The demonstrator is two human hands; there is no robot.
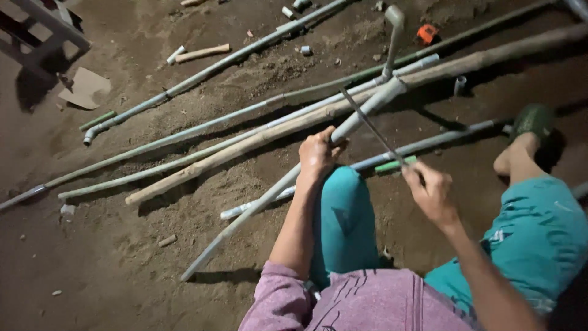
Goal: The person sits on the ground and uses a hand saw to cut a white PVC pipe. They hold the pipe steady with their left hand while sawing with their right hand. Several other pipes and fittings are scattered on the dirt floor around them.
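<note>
Across the left knee (343, 208) — grey pipe (269, 196), long, propped at a slant, low end on the dirt floor (122, 263), upper end meeting a fitting (392, 86) with a bent riser (395, 24) above it. Left hand (317, 154) clamped round the pipe just below the cut point; right hand (432, 193) closed on the green handle (395, 164) of a thin saw blade (370, 125) laid across the pipe. Probably light, stiff and hollow plastic, smooth enough to roll or slip under sawing — best gripped close beside the blade, as now, with the knee as a rest. Blade thin and likely whippy, easy to bend or snap if forced. Other pipes (202, 132) and a wooden pole (245, 147) lying alongside on the dirt, short offcuts (202, 53) scattered farther off. Hard to make out: depth of any cut, exact contact of blade and pipe, small orange thing (427, 32) near the top edge. Right foot in a green sandal (534, 119), partly in shadow; right fingertips hidden by the handle.
</note>
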